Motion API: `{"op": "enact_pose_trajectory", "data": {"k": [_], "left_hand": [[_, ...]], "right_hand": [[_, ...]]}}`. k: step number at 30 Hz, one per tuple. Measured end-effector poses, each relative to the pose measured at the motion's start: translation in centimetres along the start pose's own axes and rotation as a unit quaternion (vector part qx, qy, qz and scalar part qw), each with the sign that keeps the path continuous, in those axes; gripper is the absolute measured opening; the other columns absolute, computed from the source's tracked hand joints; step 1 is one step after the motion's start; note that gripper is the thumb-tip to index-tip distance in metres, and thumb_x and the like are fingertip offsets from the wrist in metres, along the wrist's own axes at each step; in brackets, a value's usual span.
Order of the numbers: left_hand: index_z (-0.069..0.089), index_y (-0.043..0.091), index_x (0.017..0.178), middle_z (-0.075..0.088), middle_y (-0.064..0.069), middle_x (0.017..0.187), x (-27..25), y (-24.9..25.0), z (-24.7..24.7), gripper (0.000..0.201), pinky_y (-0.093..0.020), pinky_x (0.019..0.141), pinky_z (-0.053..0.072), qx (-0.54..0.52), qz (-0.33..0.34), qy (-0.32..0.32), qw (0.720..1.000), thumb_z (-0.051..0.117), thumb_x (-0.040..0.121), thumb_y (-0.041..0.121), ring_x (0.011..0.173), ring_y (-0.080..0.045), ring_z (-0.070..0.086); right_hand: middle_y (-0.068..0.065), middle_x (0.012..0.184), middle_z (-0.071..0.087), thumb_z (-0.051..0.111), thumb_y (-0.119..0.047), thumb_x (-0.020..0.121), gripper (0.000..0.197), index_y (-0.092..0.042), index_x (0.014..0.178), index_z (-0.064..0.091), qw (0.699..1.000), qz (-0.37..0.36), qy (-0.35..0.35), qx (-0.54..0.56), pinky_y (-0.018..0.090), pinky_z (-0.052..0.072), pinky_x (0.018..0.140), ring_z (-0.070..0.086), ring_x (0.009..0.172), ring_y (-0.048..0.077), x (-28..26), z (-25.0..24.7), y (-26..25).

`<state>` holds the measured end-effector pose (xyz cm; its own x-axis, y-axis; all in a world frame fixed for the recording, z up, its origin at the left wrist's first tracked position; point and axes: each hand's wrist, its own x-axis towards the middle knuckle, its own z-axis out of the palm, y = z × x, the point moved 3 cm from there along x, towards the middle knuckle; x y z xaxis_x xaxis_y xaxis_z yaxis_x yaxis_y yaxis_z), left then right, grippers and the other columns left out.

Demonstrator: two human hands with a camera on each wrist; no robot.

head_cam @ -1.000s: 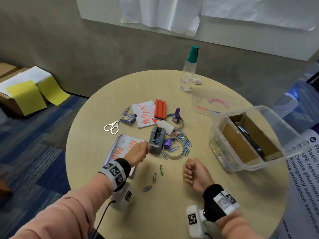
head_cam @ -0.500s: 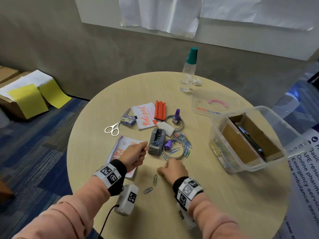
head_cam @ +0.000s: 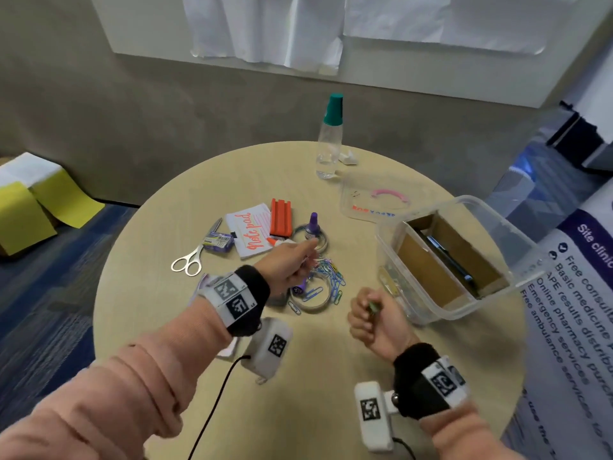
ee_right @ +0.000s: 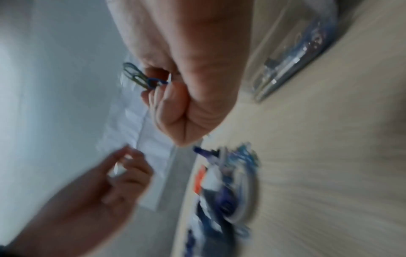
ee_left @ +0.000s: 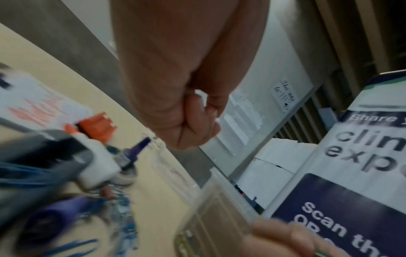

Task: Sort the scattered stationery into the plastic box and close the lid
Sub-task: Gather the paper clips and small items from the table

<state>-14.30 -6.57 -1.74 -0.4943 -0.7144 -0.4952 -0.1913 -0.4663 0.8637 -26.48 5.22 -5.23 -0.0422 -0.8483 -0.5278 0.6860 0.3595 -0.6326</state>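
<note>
Clear plastic, that's the box [head_cam: 491, 227], sitting open at the right of the head view with cardboard dividers and a dark pen or two already in a middle slot, plus something flat along its near wall. So a small part is done, I'd say. Its lid [head_cam: 374, 200] lies flat on the round table [head_cam: 199, 376] just above-left of the box, nowhere near closing time.

Most of the stationery is still out in the middle of the frame: scissors [head_cam: 187, 260], staples box [head_cam: 217, 242], note pad [head_cam: 250, 235], orange block [head_cam: 280, 216], purple bottle [head_cam: 312, 225], glue, tape rings and a heap of paper clips [head_cam: 331, 277].

The right hand [head_cam: 373, 318] is curled into a fist just left of the box; the right wrist view shows a few clips [ee_right: 140, 76] pinched in it. The left hand [head_cam: 290, 265] reaches over the clip heap with thumb and fingertips drawn together; whether it's got something in there I can't tell, too blurry.

My guess: the clips go in next, then everything else, then the lid. Early days.
</note>
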Motion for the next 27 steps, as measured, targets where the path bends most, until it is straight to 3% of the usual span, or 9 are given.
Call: {"op": "enact_pose_trajectory", "data": {"k": [7, 12, 15, 16, 17, 19, 22, 25, 27], "left_hand": [[0.043, 0.016, 0.076, 0.038, 0.002, 0.067, 1.5, 4.2, 9.1, 0.025, -0.013, 0.045, 0.027, -0.027, -0.039, -0.151, 0.987, 0.036, 0.098, 0.025, 0.055, -0.006, 0.031], [0.038, 0.014, 0.073, 0.032, -0.002, 0.064, 1.6, 4.6, 14.3, 0.029, -0.015, 0.05, 0.032, -0.103, -0.063, -0.156, 0.98, 0.036, 0.098, 0.028, 0.055, -0.011, 0.033], [0.049, 0.011, 0.091, 0.062, -0.007, 0.062, 1.7, 4.5, 15.9, 0.032, -0.018, 0.054, 0.047, -0.12, -0.044, -0.153, 0.98, 0.035, 0.097, 0.038, 0.054, -0.013, 0.059], [0.051, 0.011, 0.109, 0.071, -0.014, 0.088, 1.8, 4.5, 16.3, 0.039, -0.017, 0.071, 0.051, -0.125, -0.043, -0.157, 0.979, 0.033, 0.096, 0.044, 0.079, -0.011, 0.068], [0.041, 0.013, 0.13, 0.059, -0.018, 0.124, 1.8, 4.5, 16.4, 0.052, -0.021, 0.095, 0.044, -0.118, -0.039, -0.158, 0.979, 0.031, 0.095, 0.05, 0.114, -0.013, 0.058], [0.013, 0.013, 0.148, 0.019, -0.011, 0.154, 1.5, 4.5, 16.4, 0.072, -0.028, 0.11, 0.022, -0.108, -0.022, -0.17, 0.979, 0.025, 0.093, 0.058, 0.139, -0.015, 0.025], [0.012, 0.012, 0.148, 0.016, -0.006, 0.153, 1.6, 4.6, 15.3, 0.074, -0.016, 0.102, 0.032, -0.113, 0.009, -0.172, 0.979, 0.021, 0.092, 0.06, 0.128, 0.004, 0.039], [0.021, 0.012, 0.147, 0.017, -0.003, 0.156, 2.4, 4.0, 12.3, 0.068, -0.032, 0.117, 0.011, -0.067, 0.027, -0.133, 0.988, 0.03, 0.093, 0.053, 0.144, -0.013, 0.014], [0.041, 0.013, 0.138, 0.034, -0.002, 0.15, 2.4, 3.1, 9.6, 0.05, -0.034, 0.113, 0.019, -0.012, 0.043, -0.12, 0.992, 0.037, 0.095, 0.039, 0.142, -0.015, 0.021]], "right_hand": [[-0.001, 0.057, 0.041, 0.035, -0.015, 0.092, 0.024, -0.014, 0.072, 0.048, 0.973, -0.144, 0.152, 0.101, 0.015, 0.026, 0.031, 0.035, 0.04, 0.008, -4.0, -2.3, -9.2], [0.003, 0.073, 0.045, 0.035, -0.01, 0.093, 0.025, -0.01, 0.079, 0.056, 0.965, -0.12, 0.222, 0.068, 0.019, 0.031, 0.055, 0.041, 0.063, 0.012, -3.8, -4.6, -11.1], [0.007, 0.084, 0.05, 0.035, -0.007, 0.092, 0.022, -0.007, 0.088, 0.057, 0.973, -0.081, 0.211, 0.056, 0.023, 0.039, 0.063, 0.048, 0.073, 0.016, -3.4, -5.4, -10.7], [0.01, 0.091, 0.051, 0.036, -0.006, 0.092, 0.021, -0.005, 0.093, 0.056, 0.974, -0.073, 0.207, 0.062, 0.024, 0.043, 0.069, 0.052, 0.078, 0.017, -3.3, -5.6, -10.6], [0.014, 0.1, 0.051, 0.036, -0.006, 0.093, 0.021, -0.002, 0.101, 0.055, 0.974, -0.071, 0.204, 0.07, 0.027, 0.046, 0.078, 0.054, 0.089, 0.019, -3.2, -5.7, -10.5], [0.02, 0.121, 0.045, 0.038, -0.007, 0.094, 0.028, 0.003, 0.12, 0.047, 0.972, -0.076, 0.207, 0.079, 0.034, 0.042, 0.101, 0.048, 0.118, 0.025, -3.0, -5.9, -10.4], [0.023, 0.131, 0.04, 0.041, -0.011, 0.095, 0.043, 0.005, 0.134, 0.033, 0.977, -0.077, 0.19, 0.062, 0.037, 0.031, 0.111, 0.039, 0.128, 0.032, -2.4, -6.0, -10.4], [0.029, 0.149, 0.022, 0.044, -0.016, 0.094, 0.061, 0.002, 0.145, 0.017, 0.984, -0.062, 0.166, 0.028, 0.044, 0.019, 0.117, 0.021, 0.14, 0.037, -2.0, -5.8, -9.9], [0.027, 0.151, 0.015, 0.043, -0.011, 0.094, 0.056, 0.0, 0.144, 0.02, 0.982, -0.078, 0.171, 0.016, 0.047, 0.016, 0.118, 0.015, 0.143, 0.035, -1.8, -5.7, -9.8]]}}
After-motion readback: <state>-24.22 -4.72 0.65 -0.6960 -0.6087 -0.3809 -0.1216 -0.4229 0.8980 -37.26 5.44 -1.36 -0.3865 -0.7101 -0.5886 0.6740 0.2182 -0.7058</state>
